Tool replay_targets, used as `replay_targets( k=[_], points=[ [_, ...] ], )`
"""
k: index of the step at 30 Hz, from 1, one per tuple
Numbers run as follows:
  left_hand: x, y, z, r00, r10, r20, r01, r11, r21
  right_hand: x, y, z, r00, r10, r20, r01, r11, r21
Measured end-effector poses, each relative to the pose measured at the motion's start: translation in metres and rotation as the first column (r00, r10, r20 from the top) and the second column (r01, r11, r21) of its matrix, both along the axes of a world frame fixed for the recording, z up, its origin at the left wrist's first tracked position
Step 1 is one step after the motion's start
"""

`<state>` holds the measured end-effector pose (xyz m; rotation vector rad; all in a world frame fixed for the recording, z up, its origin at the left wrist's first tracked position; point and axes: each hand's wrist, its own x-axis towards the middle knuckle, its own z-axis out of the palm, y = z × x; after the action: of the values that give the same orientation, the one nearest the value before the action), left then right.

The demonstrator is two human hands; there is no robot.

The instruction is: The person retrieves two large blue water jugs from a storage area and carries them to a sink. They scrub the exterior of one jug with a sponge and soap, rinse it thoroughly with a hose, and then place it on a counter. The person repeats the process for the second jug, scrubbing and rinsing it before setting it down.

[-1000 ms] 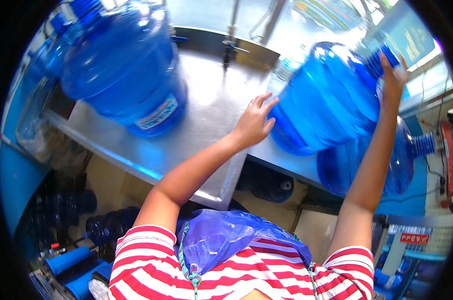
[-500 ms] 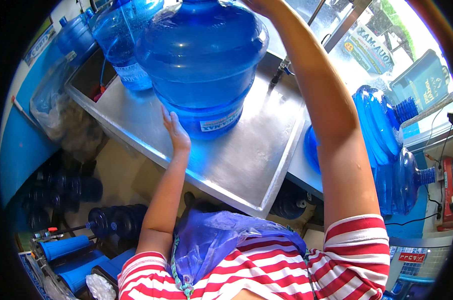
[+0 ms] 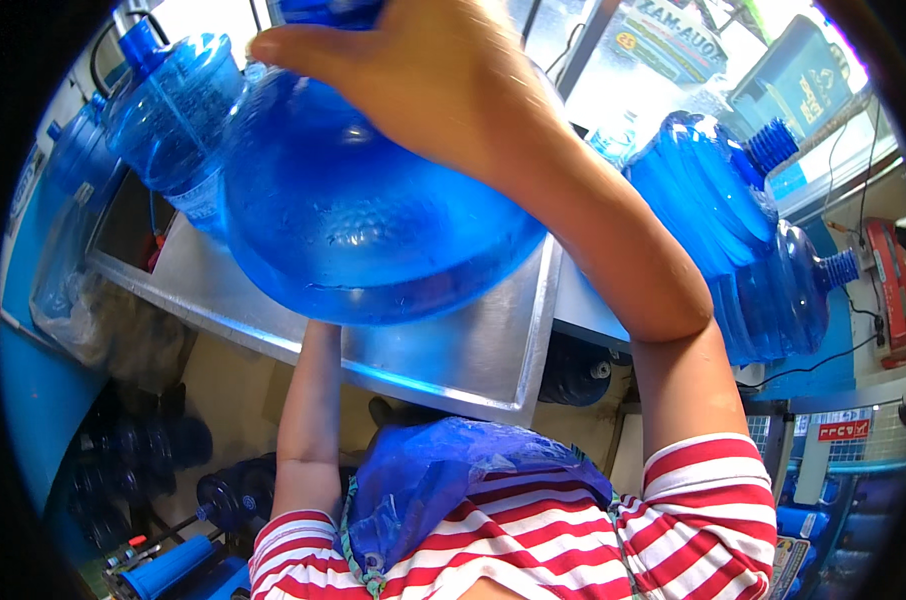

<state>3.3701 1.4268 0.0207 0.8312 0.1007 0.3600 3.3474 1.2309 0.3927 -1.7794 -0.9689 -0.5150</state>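
A large round blue water jug (image 3: 363,245) hangs close in front of me over the stainless steel counter (image 3: 438,355), its body hiding its base. My right hand (image 3: 438,90) is closed at the jug's neck, the thumb reaching out to the left and the other fingers out of sight on the far side. My left forearm (image 3: 310,410) runs up under the jug's lower edge; the hand itself is hidden behind it. Just left of this jug stands another clear blue water jug (image 3: 173,120) on the counter.
More blue jugs (image 3: 698,215) lie on their sides by the window at the right. A raised rim (image 3: 543,330) borders the counter. Dark jugs (image 3: 238,495) are down at the lower left, and another jug (image 3: 578,370) sits beneath the counter.
The water jug has come up and nearer to me, from standing upright on the counter. My right hand has come into full view at its neck; my left hand has gone out of sight beneath it.
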Motion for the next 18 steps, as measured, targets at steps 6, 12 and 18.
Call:
replay_targets(
  k=[6,12,18],
  points=[
    [0.025,-0.051,-0.009,0.996,-0.072,0.060,0.051,0.956,0.288,0.066,-0.065,0.003,0.975,-0.054,-0.215,0.060,0.998,0.021],
    [0.018,-0.176,0.059,0.990,0.141,0.026,-0.143,0.987,0.070,0.131,-0.133,0.017,0.939,0.045,-0.340,-0.095,0.987,-0.132],
    [0.042,-0.228,0.030,0.900,0.431,0.064,-0.435,0.886,0.158,0.176,-0.141,0.003,0.875,0.126,-0.467,-0.143,0.990,-0.002]
  ],
)
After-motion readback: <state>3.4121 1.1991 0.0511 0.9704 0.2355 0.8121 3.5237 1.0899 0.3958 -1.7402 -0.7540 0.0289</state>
